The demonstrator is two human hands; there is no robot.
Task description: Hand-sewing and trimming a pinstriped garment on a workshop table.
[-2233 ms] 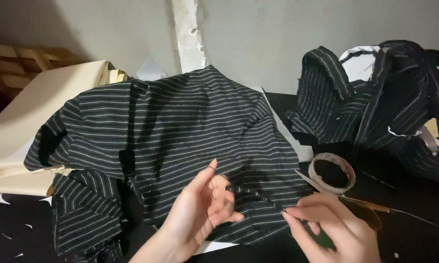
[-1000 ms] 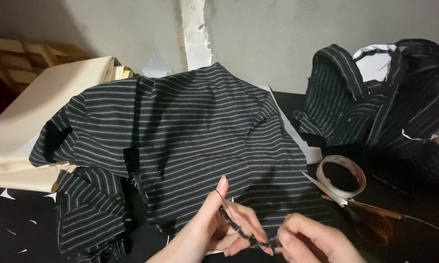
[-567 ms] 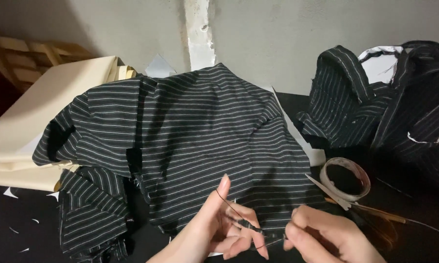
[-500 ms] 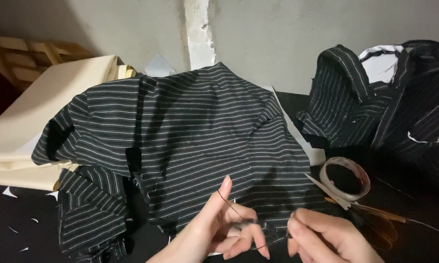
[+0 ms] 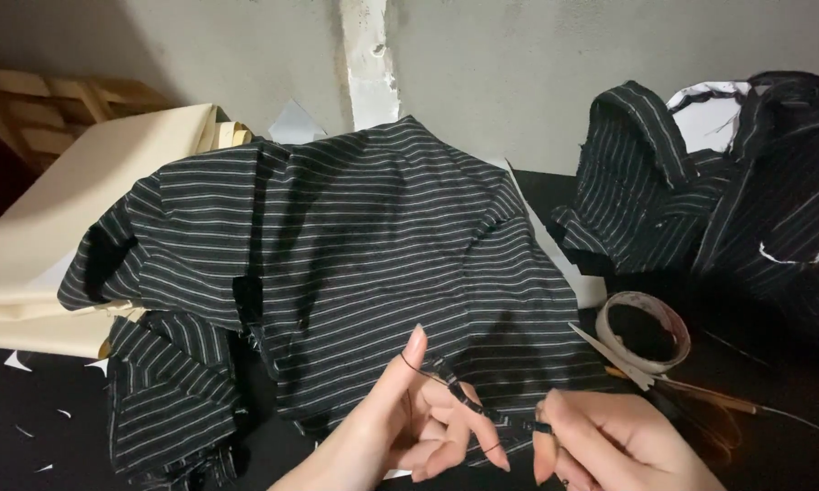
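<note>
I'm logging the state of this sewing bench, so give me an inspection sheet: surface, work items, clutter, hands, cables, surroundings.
Surface: dark table, scattered with small pale scraps at the left.
Work items: black striped garment spread in the middle; dark thread looped over the left index finger and running to the right hand.
Clutter: roll of tape, scissors, a second pile of striped fabric, folded cream cloth.
Hands: left hand open, fingers spread under the thread; right hand pinching the thread's end.
Cables: a thin dark strand at the right edge; cannot tell if cable or thread.
Surroundings: grey wall, wooden frame at upper left.
</note>
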